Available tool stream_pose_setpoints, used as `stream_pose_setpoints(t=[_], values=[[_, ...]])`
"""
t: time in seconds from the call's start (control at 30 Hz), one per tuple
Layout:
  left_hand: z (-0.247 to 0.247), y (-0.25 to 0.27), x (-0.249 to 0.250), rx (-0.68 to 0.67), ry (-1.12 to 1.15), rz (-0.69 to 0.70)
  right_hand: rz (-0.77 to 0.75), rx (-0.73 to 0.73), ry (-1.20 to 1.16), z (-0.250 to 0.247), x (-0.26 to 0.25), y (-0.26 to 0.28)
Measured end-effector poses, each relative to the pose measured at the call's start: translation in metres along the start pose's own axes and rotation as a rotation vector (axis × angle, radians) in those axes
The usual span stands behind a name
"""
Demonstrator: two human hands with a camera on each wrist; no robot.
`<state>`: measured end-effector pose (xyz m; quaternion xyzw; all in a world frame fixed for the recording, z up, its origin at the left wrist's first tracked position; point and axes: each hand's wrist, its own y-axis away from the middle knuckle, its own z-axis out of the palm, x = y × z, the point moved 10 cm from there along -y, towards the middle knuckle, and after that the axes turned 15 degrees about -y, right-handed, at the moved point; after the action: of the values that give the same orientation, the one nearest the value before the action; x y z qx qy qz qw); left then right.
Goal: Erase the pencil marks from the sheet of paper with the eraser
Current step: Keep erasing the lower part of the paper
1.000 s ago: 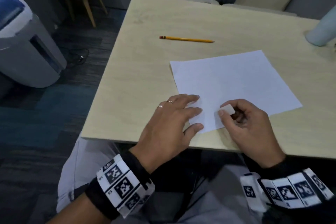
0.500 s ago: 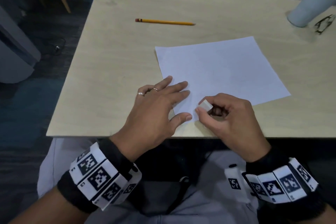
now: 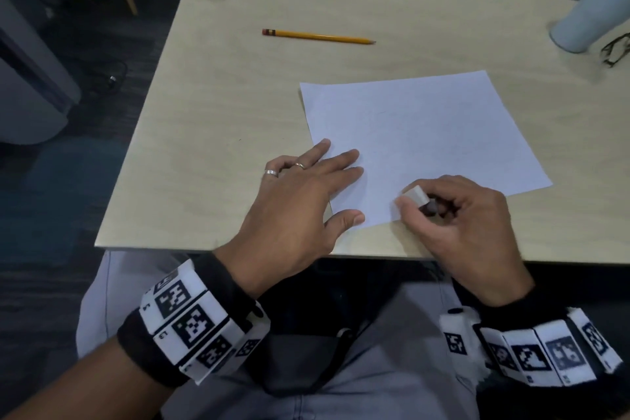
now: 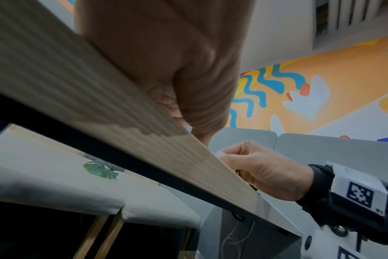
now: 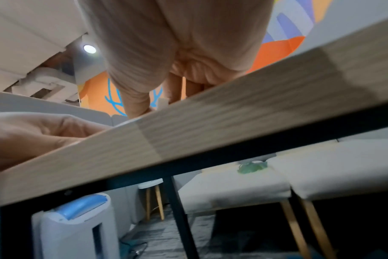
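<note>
A white sheet of paper lies on the light wooden table, with only very faint pencil marks visible near its middle. My left hand lies flat with straight fingers on the sheet's near left corner. My right hand pinches a small white eraser between thumb and fingers, low over the sheet's near edge. The left wrist view shows the right hand with the eraser at the table edge. In the right wrist view the eraser peeks out beside the thumb.
A yellow pencil lies on the table beyond the sheet. A pale tumbler and a pair of glasses stand at the far right. A grey appliance sits on the floor to the left.
The head view has tilted down and closer. My right hand with the eraser stays at the sheet's near edge, and my left hand stays flat on the corner.
</note>
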<state>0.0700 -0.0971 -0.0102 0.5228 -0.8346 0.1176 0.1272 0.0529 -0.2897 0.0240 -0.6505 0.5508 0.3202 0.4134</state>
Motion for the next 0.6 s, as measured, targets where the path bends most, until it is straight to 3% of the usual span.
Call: stream_pose_setpoints(t=[0.13,0.27,0.33,0.47,0.6], values=[[0.001,0.001,-0.001,0.003,-0.006,0.001,-0.115,-0.135,0.060,0.042,-0.020,0.006],[0.000,0.000,-0.001,-0.005,-0.018,0.007,-0.030,0.004,0.062,0.001,0.004,-0.007],[0.000,-0.002,0.000,-0.003,-0.023,0.009,-0.014,0.025,-0.022,0.008,0.001,-0.005],[0.000,-0.001,0.000,0.008,-0.013,0.012,-0.081,-0.113,-0.006,0.048,-0.014,-0.002],[-0.002,0.000,0.000,-0.001,-0.010,0.019,-0.015,0.044,0.057,-0.002,0.010,-0.020]])
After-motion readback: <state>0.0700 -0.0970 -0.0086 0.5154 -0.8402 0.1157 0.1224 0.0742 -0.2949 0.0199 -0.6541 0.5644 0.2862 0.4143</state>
